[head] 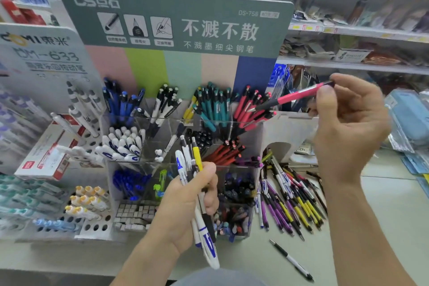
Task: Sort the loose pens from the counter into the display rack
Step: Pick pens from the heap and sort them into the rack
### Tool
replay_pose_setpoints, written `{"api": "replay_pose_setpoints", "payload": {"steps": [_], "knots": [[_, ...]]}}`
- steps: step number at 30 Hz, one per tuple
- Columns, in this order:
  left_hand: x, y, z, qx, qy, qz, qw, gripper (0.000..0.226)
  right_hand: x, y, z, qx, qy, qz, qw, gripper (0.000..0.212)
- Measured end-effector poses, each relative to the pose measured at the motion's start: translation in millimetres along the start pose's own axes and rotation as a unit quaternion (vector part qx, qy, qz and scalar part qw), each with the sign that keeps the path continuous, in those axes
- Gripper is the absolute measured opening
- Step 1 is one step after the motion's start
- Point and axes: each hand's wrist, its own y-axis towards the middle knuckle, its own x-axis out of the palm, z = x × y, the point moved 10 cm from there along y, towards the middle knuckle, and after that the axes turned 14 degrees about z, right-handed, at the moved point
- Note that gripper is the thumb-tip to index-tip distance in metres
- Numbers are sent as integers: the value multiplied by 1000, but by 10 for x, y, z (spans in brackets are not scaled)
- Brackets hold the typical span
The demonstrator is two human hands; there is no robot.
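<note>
Midway: right grip (343, 109) pinched red pen (294, 97) near rack (267, 127), left grip (192, 202) clutched pen bundle (190, 165); loose pens (292, 202) remained on desk (383, 204)

The sign (176, 18) on top of the rack is dark green with white letters. Under it run stripes (183, 72) of pink, bright green, pale green, peach and dark blue.

The pens in the back row are blue (120, 102), then white and black (163, 104), then teal (214, 104), then red (249, 107).

The pen (294, 96) in the right hand (348, 123) is pink with a black tip.

The left hand (185, 206) holds a bunch (192, 165) that is white with blue marks, black, and yellow.

The pile (294, 202) on the pale counter (383, 204) is purple, yellow, black and white.
</note>
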Motion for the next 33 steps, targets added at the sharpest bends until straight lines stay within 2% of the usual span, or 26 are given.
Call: {"api": "replay_pose_setpoints", "payload": {"steps": [2, 5, 7, 9, 12, 15, 19, 23, 24, 26, 28, 29, 31, 33], "knots": [[38, 11, -49, -37, -34, -6, 999, 20, 75, 26, -31, -68, -24, 14, 997, 14], [109, 16, -94, -73, -79, -8, 994, 22, 352, -91, 117, -105, -62, -45, 991, 15], [143, 13, -99, -81, -94, -10, 992, 20, 518, -220, 289, -98, -102, -108, 984, 16], [133, 22, -102, -85, -99, -7, 991, 16, 612, -358, 417, -89, -142, -162, 973, 26], [69, 58, -121, -90, -107, 2, 990, 16, 675, -498, 526, -90, -180, -217, 955, 46], [37, 73, -141, -95, -108, 1, 990, 17, 709, -523, 625, -57, -178, -251, 950, 47], [65, 62, -158, -108, -118, -17, 987, 22, 795, -402, 514, -76, -136, -242, 958, 34], [97, 39, -194, -132, -146, -22, 980, 32, 696, -344, 368, -71, -146, -185, 969, 61], [95, 39, -180, -127, -153, -19, 980, 33, 616, -407, 247, -87, -151, -169, 970, 58], [79, 40, -126, -106, -161, -6, 981, 34, 441, -684, -66, -119, -112, -165, 973, 37], [51, 46, -56, -76, -168, 14, 983, 35, 357, -1074, -259, -68, -45, -245, 966, 21], [33, 49, -29, -62, -177, 27, 982, 34, 356, -1287, -247, -10, -38, -306, 951, 24], [-6, 57, 15, -37, -208, 49, 976, 31, 343, -1705, -123, 81, -70, -424, 899, 38], [-42, 67, 40, -14, -220, 64, 973, 28, 286, -1906, -20, 92, -106, -476, 868, 46]]}}
